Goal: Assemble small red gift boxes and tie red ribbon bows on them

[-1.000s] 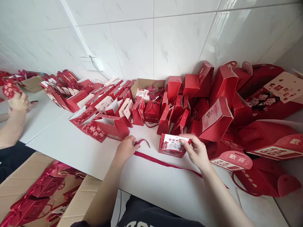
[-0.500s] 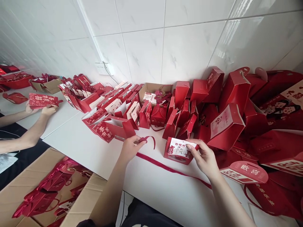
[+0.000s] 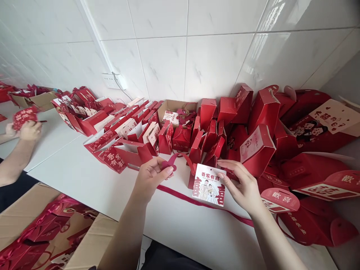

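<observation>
My left hand [image 3: 150, 176] pinches the rounded, shaped end of a dark red strap [image 3: 170, 164] between thumb and fingers. The strap's free length curves over to the right, its tip reaching the upper left of a white card [image 3: 208, 186]. That card, printed with red characters and a bridal couple, has a small hole near its top. My right hand [image 3: 242, 185] grips it by its right edge. Mostly hidden behind the card is a small red box [image 3: 191, 180]. Below both hands a long dark red ribbon [image 3: 182, 195] runs across the white table [image 3: 180, 221].
Rows of red gift boxes [image 3: 135, 150] stand along the tiled wall. A cardboard tray [image 3: 177, 105] holds tags and straps. Larger red boxes [image 3: 258, 146] crowd the right side. At lower left is a carton [image 3: 90, 240] of finished-looking boxes. A co-worker's hands [image 3: 29, 130] hold a red item.
The card has come up off the red box's front and tilts toward me in my right hand. My left hand's strap has moved close to the card. The view has shifted right.
</observation>
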`<action>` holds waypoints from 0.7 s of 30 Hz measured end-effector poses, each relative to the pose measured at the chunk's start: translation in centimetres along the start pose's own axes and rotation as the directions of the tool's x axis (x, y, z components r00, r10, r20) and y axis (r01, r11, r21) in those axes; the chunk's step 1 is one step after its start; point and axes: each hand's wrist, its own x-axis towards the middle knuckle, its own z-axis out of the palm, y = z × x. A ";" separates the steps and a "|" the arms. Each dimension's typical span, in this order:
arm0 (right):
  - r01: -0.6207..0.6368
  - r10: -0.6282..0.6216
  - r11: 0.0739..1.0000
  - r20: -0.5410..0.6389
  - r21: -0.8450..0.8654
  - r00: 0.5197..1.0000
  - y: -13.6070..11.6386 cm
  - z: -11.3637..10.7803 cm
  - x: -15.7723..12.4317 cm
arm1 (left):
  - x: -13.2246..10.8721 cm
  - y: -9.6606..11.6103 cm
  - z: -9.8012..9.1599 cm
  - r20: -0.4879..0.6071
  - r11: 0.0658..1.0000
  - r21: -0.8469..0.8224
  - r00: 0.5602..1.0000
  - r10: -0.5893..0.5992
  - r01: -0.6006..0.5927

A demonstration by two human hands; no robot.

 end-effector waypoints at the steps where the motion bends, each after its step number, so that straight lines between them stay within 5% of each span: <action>1: 0.045 -0.046 0.999 -0.059 -0.018 0.997 -0.6 -0.2 0.3 | -0.2 0.2 0.2 0.003 1.000 0.008 1.000 0.016 -0.016; 4: 0.164 -0.171 0.985 -0.211 -0.051 0.962 -3.1 -0.6 1.3 | -0.6 0.6 0.7 0.039 0.984 0.130 0.993 0.115 -0.119; 11: 0.325 -0.290 0.931 -0.205 0.166 0.935 -8.7 -0.6 2.3 | -1.7 1.6 2.1 0.107 0.864 0.313 0.919 0.380 -0.394; 15: 0.162 -0.123 0.938 -0.142 0.308 0.982 -9.6 -0.4 2.4 | -1.9 1.5 2.4 0.166 0.864 0.212 0.888 0.428 -0.456; 21: -0.090 0.047 0.850 0.096 0.518 0.994 -9.1 0.6 2.7 | -1.9 1.1 3.2 0.232 0.932 0.079 0.916 0.328 -0.354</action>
